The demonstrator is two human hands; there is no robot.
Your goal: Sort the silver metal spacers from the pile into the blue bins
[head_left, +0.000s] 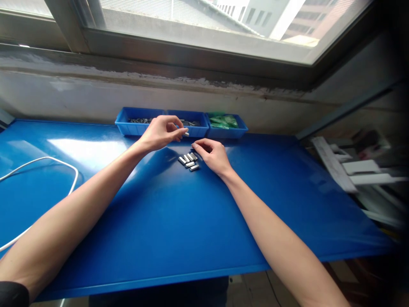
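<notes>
My left hand point(164, 131) is in front of the blue bins, thumb and fingers pinched on a small silvery metal piece point(186, 134). Lower and to the right, my right hand point(212, 154) hovers with its fingertips pressed together; whatever sits between them is too small to make out. Just left of and below those fingertips, several short silvery metal pieces point(189, 164) lie in a loose group on the blue tabletop point(179, 221).
Along the wall stand a left blue bin point(123, 128) and a middle blue bin point(203, 131) with small metal parts, plus a right blue bin point(234, 134) holding green plastic bags point(223, 121). A white cable point(60, 160) curves across the table's left side. White objects point(361, 170) stand beyond the right edge.
</notes>
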